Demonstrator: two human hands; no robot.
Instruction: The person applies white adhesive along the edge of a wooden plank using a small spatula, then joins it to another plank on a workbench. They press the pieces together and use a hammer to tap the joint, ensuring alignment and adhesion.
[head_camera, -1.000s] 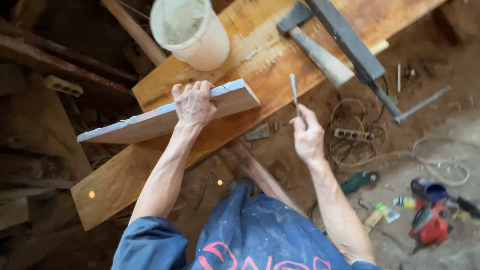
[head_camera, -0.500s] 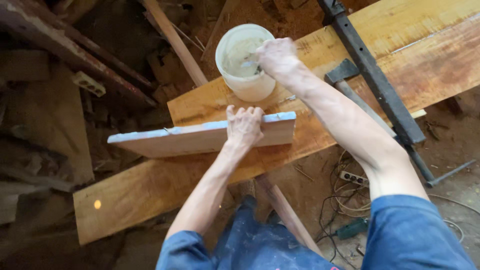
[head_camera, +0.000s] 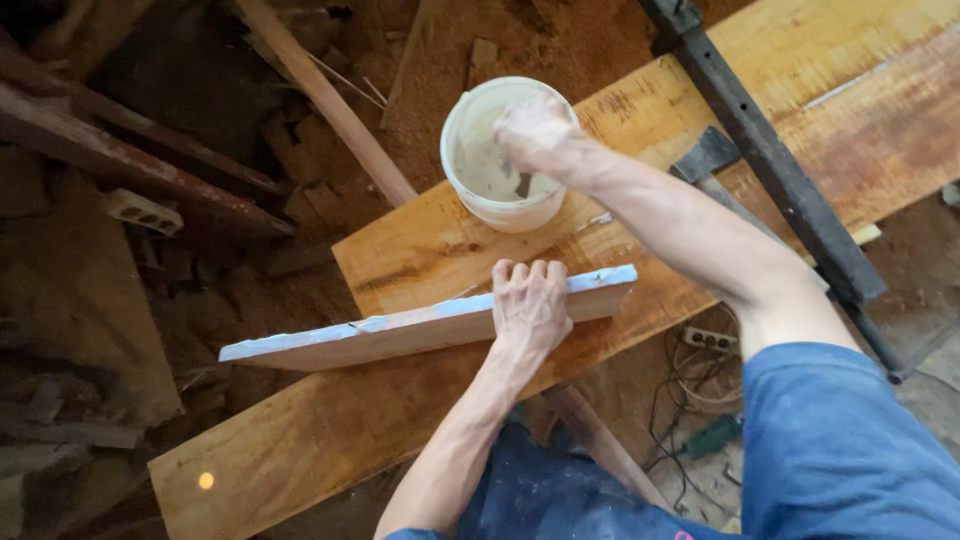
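White paste now meets your right hand (head_camera: 535, 130), which has dipped its stick into the bucket (head_camera: 470, 190) since a moment ago. Your left hand (head_camera: 530, 305) stays clamped over the narrow board (head_camera: 400, 330) on the bench (head_camera: 400, 260).

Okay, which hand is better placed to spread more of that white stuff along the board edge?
Probably the right hand: it's already in the bucket with a tool, while the left hand grips the board.

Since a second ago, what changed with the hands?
The right hand moved from beside the plank, where it held a thin stick upright, up into the white bucket, dipping the stick there. The left hand kept its grip on the narrow board, which stayed on the wide plank.
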